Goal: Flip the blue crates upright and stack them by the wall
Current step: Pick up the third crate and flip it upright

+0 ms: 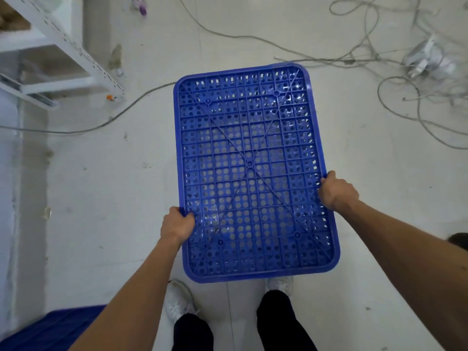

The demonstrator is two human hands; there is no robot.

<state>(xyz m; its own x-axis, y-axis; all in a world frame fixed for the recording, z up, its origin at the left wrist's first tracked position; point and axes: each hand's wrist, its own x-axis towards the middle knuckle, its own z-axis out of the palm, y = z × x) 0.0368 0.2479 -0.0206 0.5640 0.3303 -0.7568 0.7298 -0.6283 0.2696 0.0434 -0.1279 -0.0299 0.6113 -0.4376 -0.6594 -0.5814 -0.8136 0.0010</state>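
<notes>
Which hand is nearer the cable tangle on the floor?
Right. The right hand grips the blue crate at its right edge, toward the cable tangle; the left hand grips its left edge, farther away.

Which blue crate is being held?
The middle crate, gripped by the left hand and right hand; the other crate lies untouched at bottom left.

Two blue crates: held crate point(253, 148), corner crate point(50, 330); two hands: left hand point(177, 225), right hand point(336, 191); two white shoes point(177, 300); one shelf rack point(76, 46)
</notes>
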